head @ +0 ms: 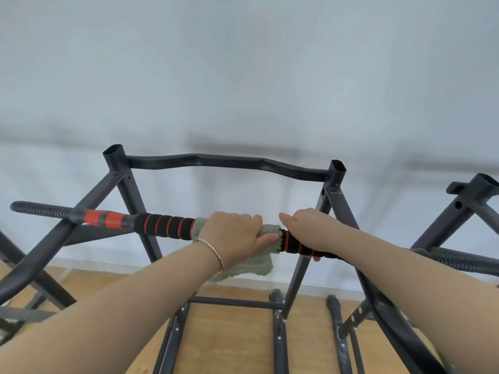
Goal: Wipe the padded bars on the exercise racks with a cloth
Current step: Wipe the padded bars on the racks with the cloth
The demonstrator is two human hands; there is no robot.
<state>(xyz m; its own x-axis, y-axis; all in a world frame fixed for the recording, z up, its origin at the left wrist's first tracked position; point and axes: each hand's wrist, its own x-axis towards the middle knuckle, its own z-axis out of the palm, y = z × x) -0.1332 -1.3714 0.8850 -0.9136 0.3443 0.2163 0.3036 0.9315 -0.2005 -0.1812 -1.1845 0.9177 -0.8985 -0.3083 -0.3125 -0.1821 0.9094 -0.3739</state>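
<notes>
A long bar with black foam padding ringed in red (164,225) runs across the dark metal exercise rack (129,190) from left to right. My left hand (232,233), with a thin bracelet at the wrist, grips a pale green cloth (251,263) wrapped round the middle of the bar. The cloth's loose end hangs below the bar. My right hand (307,228) grips the padded bar just to the right of the cloth, thumb pointing left. The part of the bar under both hands is hidden.
A bent black crossbar (224,161) joins the rack's two open-topped uprights at the back. A second rack (464,206) stands at the right, and other frame legs (24,268) at the left. Wooden floor (232,344) lies below, a white wall (243,76) behind.
</notes>
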